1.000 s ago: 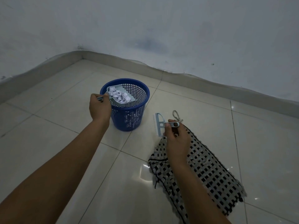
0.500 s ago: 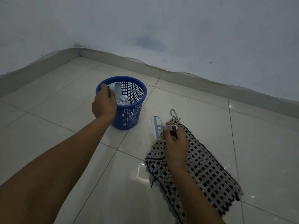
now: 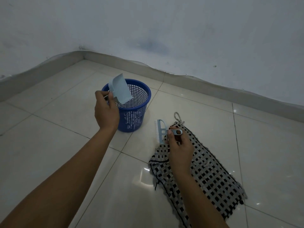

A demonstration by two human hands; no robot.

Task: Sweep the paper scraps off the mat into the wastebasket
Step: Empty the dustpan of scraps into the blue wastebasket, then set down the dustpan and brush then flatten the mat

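Observation:
A blue mesh wastebasket (image 3: 138, 118) stands on the tiled floor. My left hand (image 3: 106, 111) grips the handle of a small pale-blue dustpan (image 3: 119, 91), which is tipped up over the basket's near-left rim with its underside facing me; no scraps show on it. White scraps show faintly through the mesh low in the basket. My right hand (image 3: 179, 147) holds a pale-blue hand brush (image 3: 160, 131) by its handle, bristles pointing left, above the far end of the black-and-white woven mat (image 3: 207, 176). No scraps are visible on the mat.
A grey cord loop (image 3: 178, 116) lies at the mat's far end. The skirting and the wall corner (image 3: 82, 55) run behind the basket. Glossy beige tiles (image 3: 49, 137) surround the basket and the mat.
The dustpan held paper scraps over the basket, then tipped into it. Now it is turned up, underside towards me, with no scraps on it. The right hand and brush stayed put.

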